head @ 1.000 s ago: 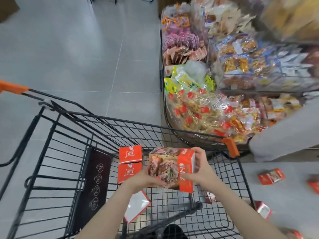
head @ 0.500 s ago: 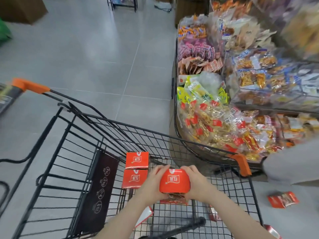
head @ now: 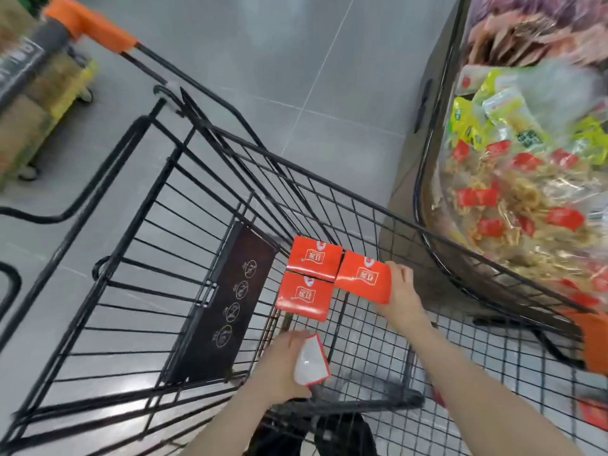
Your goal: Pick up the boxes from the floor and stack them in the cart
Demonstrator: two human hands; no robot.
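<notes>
Since half a second ago the box (head: 362, 278) has gone from a two-handed hold above the cart (head: 184, 245) down beside the two boxes already standing at the cart's far end. Only the right hand (head: 399, 291) holds it now, fingers on its right edge. Left hand (head: 283, 366) has come off and sits lower, at a white-faced box (head: 311, 360) near the cart's near edge; whether it grips or just touches, cannot tell. Count: three orange boxes side by side, far one (head: 314, 258), near one (head: 304, 296), plus the held one touching both; one white-faced box. Snack bin (head: 513, 192) right of the cart.
</notes>
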